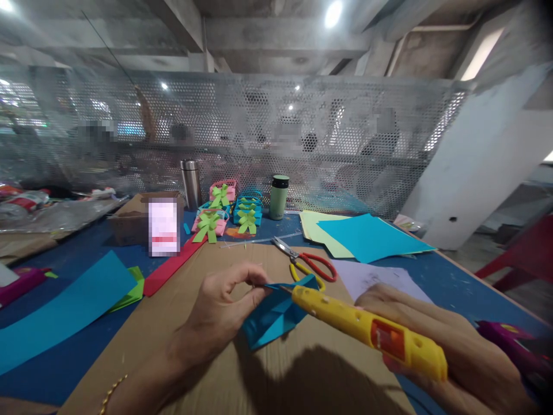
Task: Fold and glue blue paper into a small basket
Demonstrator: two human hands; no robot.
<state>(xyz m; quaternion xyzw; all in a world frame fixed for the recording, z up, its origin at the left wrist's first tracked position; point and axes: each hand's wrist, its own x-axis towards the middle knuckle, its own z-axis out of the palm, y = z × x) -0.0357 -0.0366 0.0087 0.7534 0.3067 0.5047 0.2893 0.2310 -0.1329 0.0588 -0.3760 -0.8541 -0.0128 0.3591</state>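
Note:
Between thumb and fingers, my left hand (231,297) pinches the edge of a folded blue paper piece (276,317), held a little above the cardboard sheet. My right hand (449,340) is closed round a yellow hot glue gun (345,317), partly hidden behind it. The gun's nozzle points left and meets the upper edge of the blue paper close to my left fingertips; whether glue is coming out I cannot tell. Just beyond the paper lie scissors (302,257) with red and yellow handles, blades pointing away to the left.
Brown cardboard (173,311) covers the middle of the blue table (86,380). Small paper baskets with green bows (207,225) stand at the back, near a steel flask (190,184) and a green tumbler (279,199). Blue sheets (371,236) lie right, blue strips (82,311) left.

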